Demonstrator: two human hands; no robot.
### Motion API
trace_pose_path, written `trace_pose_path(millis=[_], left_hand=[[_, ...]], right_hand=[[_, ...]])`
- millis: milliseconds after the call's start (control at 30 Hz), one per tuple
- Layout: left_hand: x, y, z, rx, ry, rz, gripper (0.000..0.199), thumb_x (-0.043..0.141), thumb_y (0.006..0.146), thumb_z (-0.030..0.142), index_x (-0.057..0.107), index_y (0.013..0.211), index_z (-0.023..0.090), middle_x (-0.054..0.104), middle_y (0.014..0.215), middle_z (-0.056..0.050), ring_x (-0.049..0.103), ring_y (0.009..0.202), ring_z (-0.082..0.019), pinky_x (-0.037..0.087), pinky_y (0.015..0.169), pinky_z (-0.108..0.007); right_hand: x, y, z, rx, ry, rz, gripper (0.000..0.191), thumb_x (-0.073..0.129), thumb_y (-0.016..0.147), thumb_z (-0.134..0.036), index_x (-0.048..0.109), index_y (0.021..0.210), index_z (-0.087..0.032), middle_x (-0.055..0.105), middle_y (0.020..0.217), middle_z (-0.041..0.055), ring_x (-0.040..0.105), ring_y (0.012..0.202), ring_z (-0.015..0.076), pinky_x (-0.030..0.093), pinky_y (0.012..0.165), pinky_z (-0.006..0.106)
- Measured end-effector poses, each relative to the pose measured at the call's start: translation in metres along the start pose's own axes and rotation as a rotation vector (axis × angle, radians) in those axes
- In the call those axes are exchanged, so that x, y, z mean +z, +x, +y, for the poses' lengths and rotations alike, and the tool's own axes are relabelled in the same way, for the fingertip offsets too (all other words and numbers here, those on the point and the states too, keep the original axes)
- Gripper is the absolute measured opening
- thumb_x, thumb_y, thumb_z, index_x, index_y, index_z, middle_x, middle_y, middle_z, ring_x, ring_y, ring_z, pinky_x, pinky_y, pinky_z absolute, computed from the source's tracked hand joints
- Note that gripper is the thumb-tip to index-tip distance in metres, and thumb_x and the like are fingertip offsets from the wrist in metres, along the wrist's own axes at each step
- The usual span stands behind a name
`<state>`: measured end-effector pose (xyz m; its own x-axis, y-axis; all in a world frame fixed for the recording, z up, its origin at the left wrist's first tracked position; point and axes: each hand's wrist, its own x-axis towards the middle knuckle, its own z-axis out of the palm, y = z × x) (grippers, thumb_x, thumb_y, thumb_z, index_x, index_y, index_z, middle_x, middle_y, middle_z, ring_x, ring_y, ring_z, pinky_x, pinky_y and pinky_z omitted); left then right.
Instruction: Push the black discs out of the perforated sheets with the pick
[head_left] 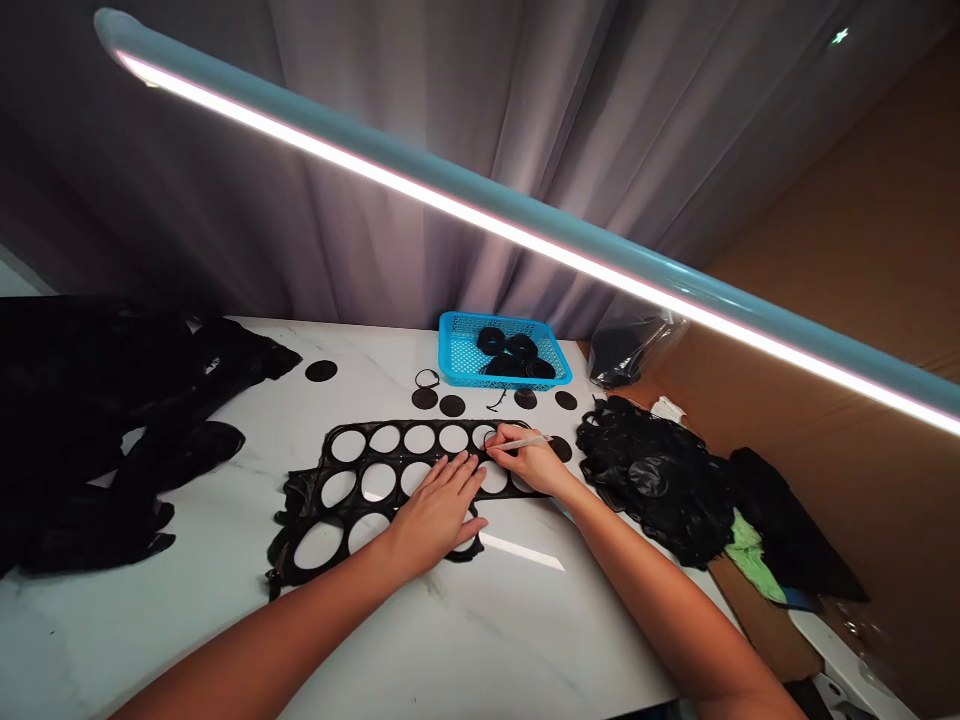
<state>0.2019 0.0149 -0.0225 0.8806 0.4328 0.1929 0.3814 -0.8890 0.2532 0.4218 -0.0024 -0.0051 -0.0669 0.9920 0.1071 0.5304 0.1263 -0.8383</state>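
Eleven round holes at least stand open in the black sheet, which lies on the marble table; any others are hidden under the hands. Six loose discs lie on the table, and about four black rolls sit in the blue basket. Left hand: flat, fingers spread, released on the sheet. Right hand: pinching a pale pen at a hole's edge.

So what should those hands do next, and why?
Probably run the white slim tool gently along the nearby round hole, because the right hand holds it right at that rim, while the left hand presses the black sheet flat.
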Motion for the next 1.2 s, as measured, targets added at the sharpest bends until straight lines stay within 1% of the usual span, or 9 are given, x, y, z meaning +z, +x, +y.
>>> trace_pose_path(millis=[200, 433, 500, 667, 767, 867, 933, 1033, 1200], left_hand=[[0.005, -0.003, -0.001, 0.002, -0.016, 0.033, 0.057, 0.052, 0.095, 0.041, 0.035, 0.144, 0.02, 0.042, 0.15, -0.013, 0.033, 0.142, -0.028, 0.026, 0.116, -0.046], [0.005, -0.003, -0.001, -0.004, -0.018, 0.025, 0.058, 0.054, 0.094, 0.041, 0.037, 0.143, 0.016, 0.04, 0.15, -0.015, 0.033, 0.141, -0.028, 0.026, 0.116, -0.046], [0.007, -0.003, -0.001, -0.011, -0.033, 0.041, 0.057, 0.053, 0.094, 0.042, 0.037, 0.143, 0.017, 0.04, 0.151, -0.015, 0.033, 0.142, -0.027, 0.026, 0.116, -0.045], [0.009, -0.004, -0.001, -0.016, -0.049, 0.044, 0.06, 0.053, 0.093, 0.043, 0.035, 0.144, 0.017, 0.041, 0.15, -0.015, 0.031, 0.142, -0.028, 0.025, 0.116, -0.047], [0.008, -0.004, -0.001, -0.019, -0.056, 0.037, 0.06, 0.055, 0.093, 0.043, 0.037, 0.143, 0.017, 0.041, 0.15, -0.015, 0.03, 0.143, -0.028, 0.025, 0.116, -0.047], [0.004, -0.004, -0.002, -0.022, -0.066, 0.019, 0.06, 0.055, 0.093, 0.043, 0.037, 0.144, 0.018, 0.04, 0.151, -0.013, 0.029, 0.143, -0.028, 0.025, 0.117, -0.046], [0.0, -0.004, -0.002, -0.014, -0.073, -0.008, 0.061, 0.055, 0.093, 0.043, 0.036, 0.145, 0.018, 0.038, 0.152, -0.014, 0.028, 0.144, -0.027, 0.025, 0.116, -0.046], [-0.006, -0.005, -0.005, 0.005, -0.075, -0.053, 0.063, 0.059, 0.092, 0.042, 0.036, 0.145, 0.017, 0.038, 0.152, -0.015, 0.028, 0.144, -0.028, 0.025, 0.116, -0.046], [-0.012, -0.017, -0.007, 0.034, -0.087, -0.085, 0.058, 0.063, 0.09, 0.042, 0.042, 0.141, 0.023, 0.042, 0.15, -0.011, 0.029, 0.143, -0.03, 0.027, 0.115, -0.049]], right_hand=[[0.003, 0.001, -0.002, 0.001, -0.031, -0.008, 0.015, 0.056, 0.086, -0.029, 0.056, 0.073, -0.021, 0.07, 0.089, 0.0026, 0.063, 0.081, 0.0169, 0.046, 0.075, 0.028], [0.0, 0.002, -0.004, -0.004, -0.042, -0.01, 0.014, 0.055, 0.087, -0.025, 0.055, 0.073, -0.021, 0.068, 0.086, 0.0024, 0.061, 0.078, 0.0168, 0.046, 0.072, 0.028], [0.004, 0.0, -0.006, -0.035, -0.142, -0.016, 0.013, 0.054, 0.088, -0.023, 0.055, 0.075, -0.021, 0.068, 0.089, 0.0033, 0.061, 0.079, 0.0174, 0.045, 0.073, 0.029], [0.02, -0.006, -0.01, -0.171, -0.626, -0.035, 0.014, 0.045, 0.093, -0.019, 0.057, 0.086, -0.02, 0.064, 0.082, 0.0075, 0.056, 0.082, 0.0229, 0.038, 0.078, 0.034], [0.003, 0.001, 0.001, -0.097, -0.713, 0.12, 0.017, 0.042, 0.091, -0.018, 0.055, 0.082, -0.02, 0.062, 0.077, 0.0085, 0.055, 0.077, 0.0236, 0.036, 0.075, 0.034], [-0.037, 0.01, 0.019, 0.092, -0.582, 0.48, 0.015, 0.043, 0.087, -0.022, 0.053, 0.076, -0.02, 0.062, 0.075, 0.008, 0.054, 0.07, 0.022, 0.036, 0.068, 0.033], [-0.059, 0.011, 0.028, 0.13, -0.466, 0.572, 0.016, 0.046, 0.086, -0.027, 0.05, 0.072, -0.021, 0.063, 0.074, 0.0068, 0.054, 0.065, 0.0205, 0.037, 0.065, 0.032], [-0.063, 0.005, 0.026, 0.106, -0.306, 0.498, 0.022, 0.05, 0.084, -0.033, 0.046, 0.066, -0.023, 0.064, 0.072, 0.0046, 0.058, 0.067, 0.0197, 0.042, 0.064, 0.031], [-0.018, -0.017, -0.001, 0.171, 0.176, 0.241, 0.027, 0.06, 0.081, -0.04, 0.045, 0.067, -0.022, 0.067, 0.085, 0.0062, 0.064, 0.084, 0.0216, 0.048, 0.065, 0.03]])
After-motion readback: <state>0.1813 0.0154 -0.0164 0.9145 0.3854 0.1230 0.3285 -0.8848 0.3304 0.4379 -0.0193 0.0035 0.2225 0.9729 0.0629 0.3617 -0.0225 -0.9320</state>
